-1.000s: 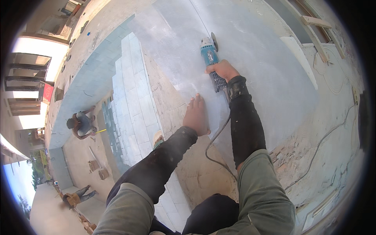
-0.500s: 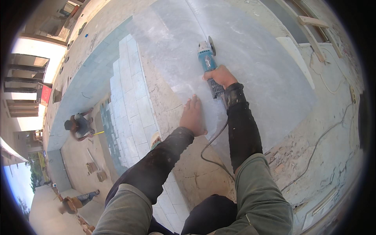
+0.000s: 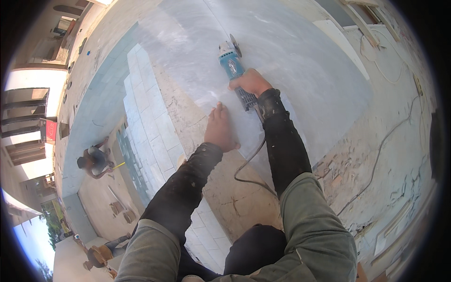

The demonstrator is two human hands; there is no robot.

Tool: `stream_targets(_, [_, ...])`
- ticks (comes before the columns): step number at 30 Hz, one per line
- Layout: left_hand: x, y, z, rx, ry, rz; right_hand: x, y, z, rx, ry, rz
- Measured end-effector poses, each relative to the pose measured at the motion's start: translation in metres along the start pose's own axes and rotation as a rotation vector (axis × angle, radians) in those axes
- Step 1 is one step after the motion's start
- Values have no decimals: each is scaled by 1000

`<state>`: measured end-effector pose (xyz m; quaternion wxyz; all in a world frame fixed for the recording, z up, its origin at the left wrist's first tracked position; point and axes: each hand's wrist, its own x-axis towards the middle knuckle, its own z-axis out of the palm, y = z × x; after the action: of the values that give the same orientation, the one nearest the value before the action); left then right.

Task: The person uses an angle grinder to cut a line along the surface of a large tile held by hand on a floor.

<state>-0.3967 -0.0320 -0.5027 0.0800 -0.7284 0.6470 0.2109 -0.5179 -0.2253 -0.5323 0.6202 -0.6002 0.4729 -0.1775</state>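
Note:
A teal angle grinder (image 3: 231, 65) with a grey head is gripped around its body by my right hand (image 3: 253, 83). Its cutting disc (image 3: 235, 45) stands on edge against a large grey slab (image 3: 305, 80), in line with a thin straight line (image 3: 214, 15) running away across the surface. My left hand (image 3: 221, 128) lies flat at the slab's near left edge, fingers stretched forward and holding nothing. From the grinder's rear, a dark power cord (image 3: 249, 162) loops down past my right forearm. Pale dust blurs the slab around the disc.
Light blue tiles (image 3: 149, 115) line a ledge to the left, above a lower floor. Down there one person (image 3: 94, 159) crouches with a yellow tape (image 3: 119, 165); another person (image 3: 99, 255) is lower left. Rubble (image 3: 340, 176) and a cable (image 3: 376, 141) lie right. Timber pieces (image 3: 361, 21) stand far right.
The view has shifted, so most things sit a little differently. My right hand still holds the grinder at the line, and my left hand remains flat on the slab's edge.

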Motion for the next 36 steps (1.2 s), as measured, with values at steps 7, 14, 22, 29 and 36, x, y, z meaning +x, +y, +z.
stream_targets(7, [0,-3,8,-43,31,-6,10,-5,1,42,0,39])
stream_targets(14, [2,-4,13,-62,39,-1,16,-15,-3,-10,-1,80])
stream_targets(22, [2,-4,10,-50,36,-5,9,-9,-2,23,-16,76])
stream_targets(29, [1,-2,10,-67,51,15,-11,11,1,5,18,37])
stream_targets(36, [-7,-10,17,-123,167,41,-45,17,6,-23,6,55])
